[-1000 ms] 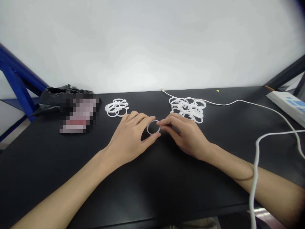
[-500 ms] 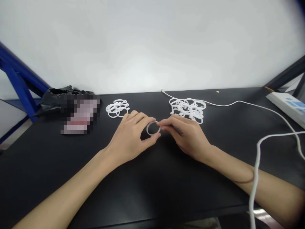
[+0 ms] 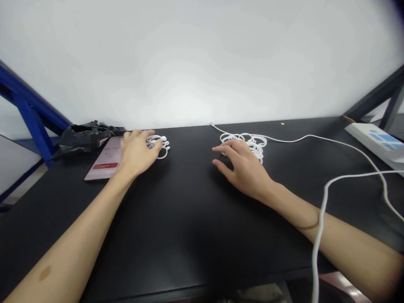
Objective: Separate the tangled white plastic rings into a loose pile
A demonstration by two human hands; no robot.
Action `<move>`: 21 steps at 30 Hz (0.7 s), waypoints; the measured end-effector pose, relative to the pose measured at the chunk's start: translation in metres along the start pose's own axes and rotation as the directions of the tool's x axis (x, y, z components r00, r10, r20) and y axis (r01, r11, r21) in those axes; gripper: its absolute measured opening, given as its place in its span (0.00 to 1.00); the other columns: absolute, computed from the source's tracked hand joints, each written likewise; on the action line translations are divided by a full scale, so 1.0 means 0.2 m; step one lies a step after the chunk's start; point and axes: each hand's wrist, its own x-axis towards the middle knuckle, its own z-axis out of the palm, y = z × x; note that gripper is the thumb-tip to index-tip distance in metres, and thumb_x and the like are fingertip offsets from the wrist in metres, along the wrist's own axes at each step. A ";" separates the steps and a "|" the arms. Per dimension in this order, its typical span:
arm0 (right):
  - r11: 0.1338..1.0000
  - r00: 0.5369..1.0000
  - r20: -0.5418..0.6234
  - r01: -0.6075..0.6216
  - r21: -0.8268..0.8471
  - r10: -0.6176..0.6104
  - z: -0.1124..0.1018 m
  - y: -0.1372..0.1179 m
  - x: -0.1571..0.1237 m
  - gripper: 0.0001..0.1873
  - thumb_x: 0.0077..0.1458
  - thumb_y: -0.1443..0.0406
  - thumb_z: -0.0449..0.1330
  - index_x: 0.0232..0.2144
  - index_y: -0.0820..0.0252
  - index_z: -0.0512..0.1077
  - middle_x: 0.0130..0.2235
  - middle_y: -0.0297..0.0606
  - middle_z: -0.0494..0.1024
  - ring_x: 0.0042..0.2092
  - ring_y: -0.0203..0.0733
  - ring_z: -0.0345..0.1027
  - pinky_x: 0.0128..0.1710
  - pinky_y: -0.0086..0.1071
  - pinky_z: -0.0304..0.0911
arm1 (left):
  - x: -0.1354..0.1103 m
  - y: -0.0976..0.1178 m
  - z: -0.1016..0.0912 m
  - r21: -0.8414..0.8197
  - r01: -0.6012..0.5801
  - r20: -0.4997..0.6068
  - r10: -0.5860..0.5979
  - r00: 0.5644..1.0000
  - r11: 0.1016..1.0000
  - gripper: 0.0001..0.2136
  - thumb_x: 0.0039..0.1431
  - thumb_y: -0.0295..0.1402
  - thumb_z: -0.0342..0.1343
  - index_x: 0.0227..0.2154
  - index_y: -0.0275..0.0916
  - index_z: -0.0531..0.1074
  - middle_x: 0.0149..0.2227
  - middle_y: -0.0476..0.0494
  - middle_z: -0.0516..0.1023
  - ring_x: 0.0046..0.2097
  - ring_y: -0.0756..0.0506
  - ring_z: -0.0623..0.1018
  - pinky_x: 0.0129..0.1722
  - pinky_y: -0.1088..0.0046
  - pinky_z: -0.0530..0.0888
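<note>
My left hand (image 3: 136, 152) lies at the back left of the black table (image 3: 189, 219), its fingertips closed on a white ring at the small pile of white rings (image 3: 162, 147). My right hand (image 3: 243, 165) rests to the right with its fingers spread and nothing in them, the fingertips touching the near edge of the larger pile of white rings (image 3: 255, 142). Part of each pile is hidden by the fingers.
A phone (image 3: 105, 163) with a lit screen lies just left of my left hand, with a crumpled black bag (image 3: 83, 132) behind it. A thin white cable (image 3: 315, 137) runs right from the big pile. A thick white cable (image 3: 320, 219) crosses my right forearm. A power strip (image 3: 375, 141) sits far right, a blue frame (image 3: 30, 111) far left.
Both hands held one ring together at the table's middle. They have parted: the left hand went left to the small pile with the ring, the right hand back to the large pile.
</note>
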 end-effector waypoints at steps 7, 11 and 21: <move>0.974 0.995 0.036 -0.079 -0.214 0.089 -0.02 0.03 0.01 0.19 0.62 0.60 0.56 0.51 0.66 0.71 0.46 0.52 0.73 0.46 0.54 0.64 0.48 0.48 0.64 | -0.03 -0.01 0.03 0.021 0.008 0.016 -0.008 1.000 1.000 0.26 0.62 0.47 0.46 0.54 0.35 0.71 0.55 0.28 0.71 0.57 0.25 0.65 0.54 0.42 0.64; 0.953 0.989 0.055 -0.119 -0.278 0.139 -0.01 0.06 0.01 0.22 0.61 0.58 0.57 0.52 0.68 0.71 0.46 0.53 0.72 0.47 0.57 0.63 0.48 0.49 0.64 | -0.04 -0.02 0.00 0.016 -0.017 0.010 0.017 1.000 1.000 0.26 0.63 0.48 0.44 0.54 0.35 0.70 0.55 0.30 0.71 0.58 0.26 0.65 0.53 0.42 0.64; 0.943 0.987 0.050 -0.133 -0.304 0.155 -0.01 0.08 0.00 0.15 0.60 0.62 0.58 0.45 0.67 0.74 0.45 0.49 0.73 0.45 0.53 0.63 0.47 0.44 0.62 | -0.15 0.12 -0.07 0.059 -0.046 -0.134 0.054 0.990 0.997 0.21 0.63 0.42 0.48 0.53 0.33 0.69 0.53 0.30 0.70 0.56 0.28 0.66 0.54 0.46 0.65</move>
